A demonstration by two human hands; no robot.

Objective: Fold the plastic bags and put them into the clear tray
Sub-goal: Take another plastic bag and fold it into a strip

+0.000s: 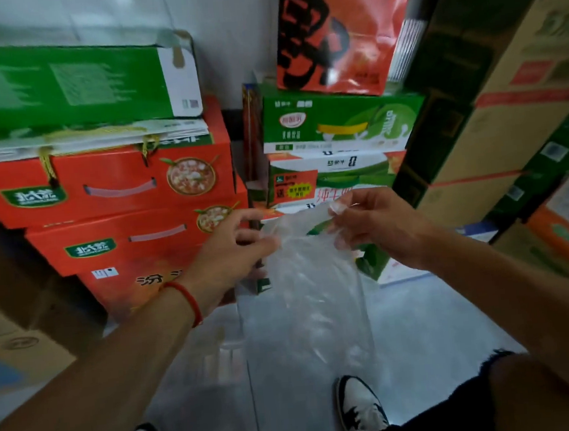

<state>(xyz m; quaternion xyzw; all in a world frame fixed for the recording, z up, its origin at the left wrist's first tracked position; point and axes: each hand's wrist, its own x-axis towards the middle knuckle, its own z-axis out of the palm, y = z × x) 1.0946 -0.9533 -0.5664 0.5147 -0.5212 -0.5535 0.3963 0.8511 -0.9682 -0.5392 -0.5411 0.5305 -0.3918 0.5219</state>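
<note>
A clear plastic bag (312,295) hangs in the air in front of me, its top edge stretched between both hands. My left hand (231,251), with a red string on its wrist, pinches the bag's upper left edge. My right hand (376,224) pinches the upper right corner between thumb and fingertips. The bag's lower end drapes down toward the floor. Below the left arm lies something pale and clear (216,352), blurred; I cannot tell whether it is the tray or more plastic.
Red gift cartons (109,189) are stacked at the left under a green box (58,84). Green and white milk cartons (334,132) and an orange paper bag (339,28) stand ahead. Brown cardboard boxes (507,99) rise at the right. My shoes (360,411) stand on the grey floor (434,333).
</note>
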